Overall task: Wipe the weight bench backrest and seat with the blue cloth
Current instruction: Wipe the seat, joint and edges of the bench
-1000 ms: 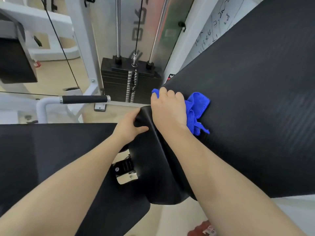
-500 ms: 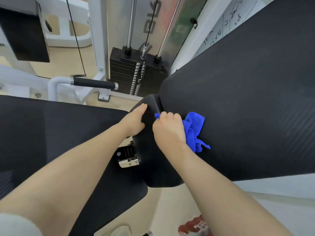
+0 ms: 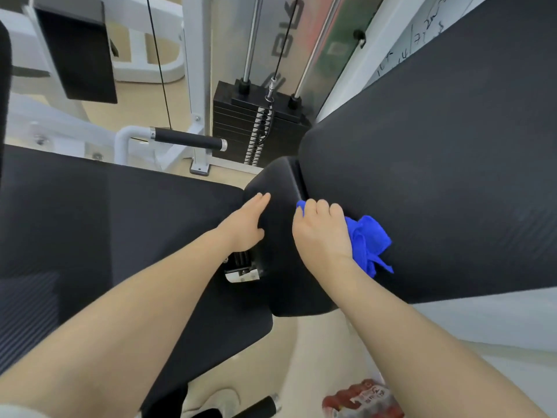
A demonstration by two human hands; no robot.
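The black backrest (image 3: 437,164) slopes up to the right and the black seat (image 3: 120,236) lies at the left. My right hand (image 3: 322,233) grips the bunched blue cloth (image 3: 369,242) and presses it against the lower end of the backrest, just right of the black end piece (image 3: 280,188). Loose folds of the cloth stick out to the right of the hand. My left hand (image 3: 245,224) rests with straight fingers on the left side of that end piece, above a chrome hinge bracket (image 3: 241,274).
A black weight stack (image 3: 256,128) with chrome guide rods and a cable stands behind the bench. A white frame with a black-gripped handle (image 3: 188,139) juts out at centre left. Another black pad (image 3: 78,52) is at top left. A red-labelled pack (image 3: 361,399) lies on the floor.
My right hand has slid the cloth down the backrest toward its lower end. My left hand has gone from gripping the end piece's edge to lying flat on its side.
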